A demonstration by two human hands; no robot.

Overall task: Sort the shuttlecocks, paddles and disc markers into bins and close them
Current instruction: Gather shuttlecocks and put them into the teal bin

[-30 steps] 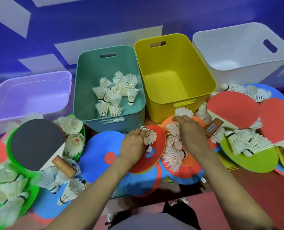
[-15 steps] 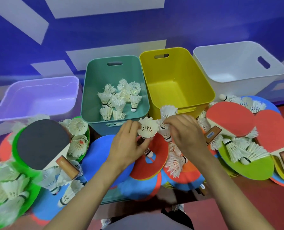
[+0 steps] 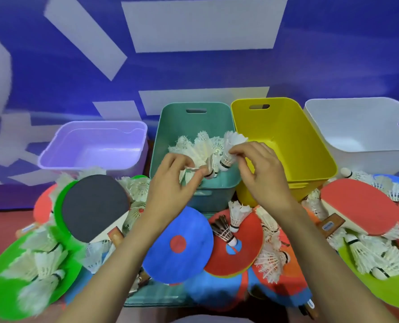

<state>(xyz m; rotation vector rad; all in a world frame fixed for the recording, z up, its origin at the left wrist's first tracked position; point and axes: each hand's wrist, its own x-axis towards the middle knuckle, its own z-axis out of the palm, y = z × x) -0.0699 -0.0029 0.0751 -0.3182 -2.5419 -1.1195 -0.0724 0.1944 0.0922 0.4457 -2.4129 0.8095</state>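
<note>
Both my hands hover over the front of the teal bin (image 3: pixel 195 120), which holds several white shuttlecocks (image 3: pixel 203 142). My left hand (image 3: pixel 170 185) grips a white shuttlecock (image 3: pixel 195 157) above the bin's front rim. My right hand (image 3: pixel 260 169) pinches another white shuttlecock (image 3: pixel 231 145) near the bin's right wall. In front of the bins lie a black paddle (image 3: pixel 93 206), a red paddle (image 3: pixel 357 203), a blue disc marker (image 3: pixel 180 243), a red disc marker (image 3: pixel 245 248) and many loose shuttlecocks (image 3: pixel 238 213).
A purple bin (image 3: pixel 61 157) stands left of the teal one; a yellow bin (image 3: pixel 310 141) and a white bin (image 3: pixel 347 122) stand to its right, all three without contents. Green discs (image 3: pixel 0 297) with shuttlecocks lie at the left, a lime disc (image 3: pixel 394 292) at the right. A blue wall rises behind.
Both hands lifted shuttlecocks from the discs and carried them forward over the teal bin. The camera tilted up, showing more wall.
</note>
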